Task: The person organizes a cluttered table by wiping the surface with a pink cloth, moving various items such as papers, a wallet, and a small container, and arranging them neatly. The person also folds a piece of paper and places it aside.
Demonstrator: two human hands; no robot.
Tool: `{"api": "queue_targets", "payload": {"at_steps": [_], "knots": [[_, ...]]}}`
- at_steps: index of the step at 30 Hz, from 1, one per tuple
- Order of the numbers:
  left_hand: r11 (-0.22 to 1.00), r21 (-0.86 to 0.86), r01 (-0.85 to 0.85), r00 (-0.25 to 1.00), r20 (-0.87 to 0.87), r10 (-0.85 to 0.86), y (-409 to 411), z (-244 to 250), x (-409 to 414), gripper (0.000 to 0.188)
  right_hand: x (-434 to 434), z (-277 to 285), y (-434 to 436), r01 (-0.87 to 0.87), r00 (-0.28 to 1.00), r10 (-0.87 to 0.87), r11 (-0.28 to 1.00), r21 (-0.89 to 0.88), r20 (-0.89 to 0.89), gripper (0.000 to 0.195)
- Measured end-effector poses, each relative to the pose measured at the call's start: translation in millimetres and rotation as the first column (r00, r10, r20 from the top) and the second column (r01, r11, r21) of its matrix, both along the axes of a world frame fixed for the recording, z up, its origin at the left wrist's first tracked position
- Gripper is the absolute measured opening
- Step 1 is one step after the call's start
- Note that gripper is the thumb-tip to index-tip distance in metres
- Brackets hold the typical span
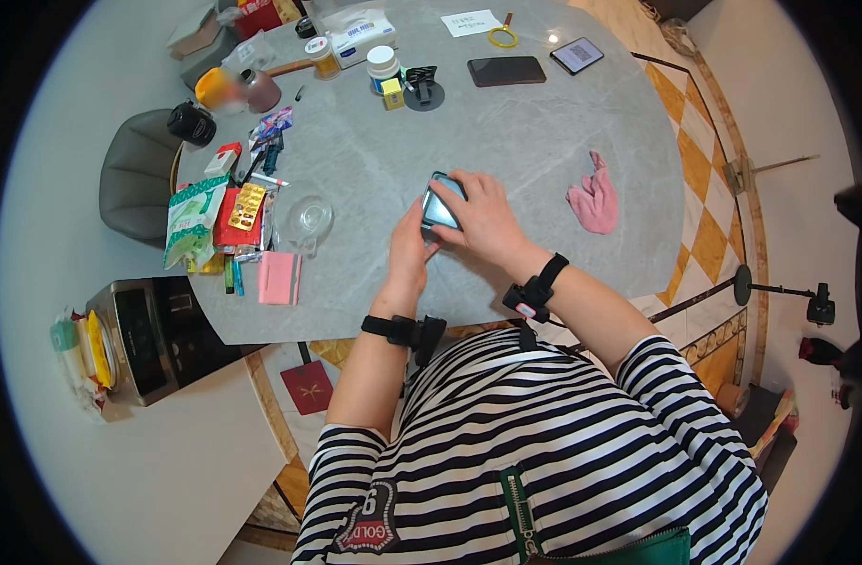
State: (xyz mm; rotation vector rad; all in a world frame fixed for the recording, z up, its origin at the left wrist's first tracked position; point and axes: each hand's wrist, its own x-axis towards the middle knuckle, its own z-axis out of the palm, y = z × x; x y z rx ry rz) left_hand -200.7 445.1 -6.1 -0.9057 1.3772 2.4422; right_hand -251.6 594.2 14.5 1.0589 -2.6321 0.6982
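Note:
Both hands hold a small dark-rimmed device with a pale, shiny face, perhaps a phone (440, 212), above the grey table in front of me. My left hand (410, 244) grips its left and lower edge. My right hand (486, 212) lies over its right side, with fingers at the top edge and across the face. A pink cloth (595, 201) lies to the right of my hands. A glass cup (307, 217) stands to their left. Beyond them, a black smartphone (506, 71) lies near a phone with a lit screen (577, 56).
A pink notebook (280, 277), a gold blister pack (247, 206) and a green-white packet (196, 215) crowd the table's left side. White bottle (382, 63), yellow box (393, 93), round black stand (424, 96), tissue pack (362, 39) and yellow magnifying glass (503, 37) are at the back.

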Motion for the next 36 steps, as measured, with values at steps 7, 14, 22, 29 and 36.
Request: {"api": "queue_targets", "payload": {"at_steps": [7, 14, 22, 29, 36], "knots": [[0.853, -0.518, -0.065, 0.928, -0.347, -0.139, -3, -45, -11, 0.041, -22, -7, -9, 0.136, 0.951, -0.103, 0.986, -0.095, 0.291, 0.046], [0.677, -0.735, 0.03, 0.973, -0.135, -0.189, 15, -20, -25, 0.035, -29, -19, -27, 0.106, 0.962, -0.101, 0.994, -0.006, 0.253, 0.023], [0.556, -0.83, -0.045, 0.979, -0.147, -0.141, 20, -22, -21, 0.04, -27, 0, -31, 0.113, 0.953, -0.174, 0.965, 0.238, 0.25, 0.025], [0.576, -0.817, 0.025, 0.964, -0.133, -0.23, 5, -37, -37, 0.039, -41, -3, -31, 0.035, 0.934, -0.066, 0.995, 0.095, 0.352, 0.035], [0.595, -0.803, -0.02, 0.95, -0.201, -0.239, -25, -14, -17, 0.025, -69, 36, 16, -0.593, 0.801, 0.486, 0.724, 0.352, 0.351, 0.104]]}}
